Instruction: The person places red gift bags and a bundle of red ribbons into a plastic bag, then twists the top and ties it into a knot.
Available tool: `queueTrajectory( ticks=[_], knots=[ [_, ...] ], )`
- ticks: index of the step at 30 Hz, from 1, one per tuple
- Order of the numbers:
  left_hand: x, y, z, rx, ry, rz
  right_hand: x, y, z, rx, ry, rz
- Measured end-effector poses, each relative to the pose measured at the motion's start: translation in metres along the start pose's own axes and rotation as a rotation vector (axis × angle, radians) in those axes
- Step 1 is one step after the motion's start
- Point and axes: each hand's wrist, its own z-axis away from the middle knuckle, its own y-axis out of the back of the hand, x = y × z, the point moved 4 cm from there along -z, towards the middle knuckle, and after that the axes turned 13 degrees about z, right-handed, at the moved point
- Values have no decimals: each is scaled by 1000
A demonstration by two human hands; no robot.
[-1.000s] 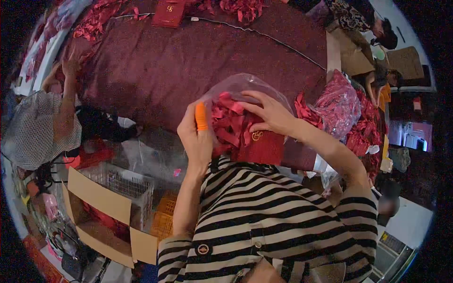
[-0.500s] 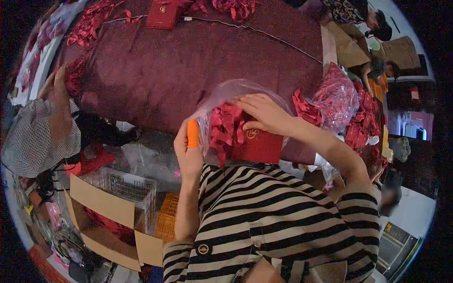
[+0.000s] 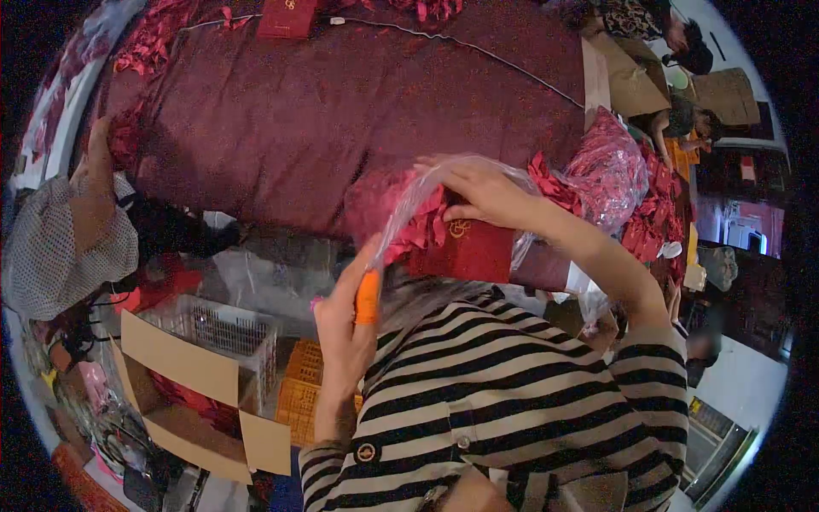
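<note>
My left hand (image 3: 345, 320), an orange finger cot (image 3: 367, 297) on its thumb, grips the edge of a clear plastic bag (image 3: 399, 213) and pulls it taut near my body. My right hand (image 3: 486, 196) lies at the bag's far side, its fingers closed over a bunch of red ribbons (image 3: 418, 235). Under that hand is a dark red gift bag (image 3: 465, 256) with a gold emblem, its lower part against my striped shirt. Plastic partly covers the right fingertips.
A table with dark red cloth (image 3: 273, 128) carries another red gift bag (image 3: 287, 19), a white cord and a plastic sack of ribbons (image 3: 610, 166). An open cardboard box (image 3: 179, 358) and crates stand lower left. Another person's arm (image 3: 94, 205) is at left; people work at upper right.
My left hand has moved down toward my body, drawing the plastic edge with it and stretching it. The right hand stays nearly in place on the ribbons.
</note>
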Motion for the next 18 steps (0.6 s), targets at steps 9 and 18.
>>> queueTrajectory(
  ticks=[9,18],
  knots=[
    [41,-1,-18,228,-292,-218,-2,-1,4,42,28,121],
    [17,-95,-47,-299,-528,-749,12,-14,11,171,0,95]
  ],
)
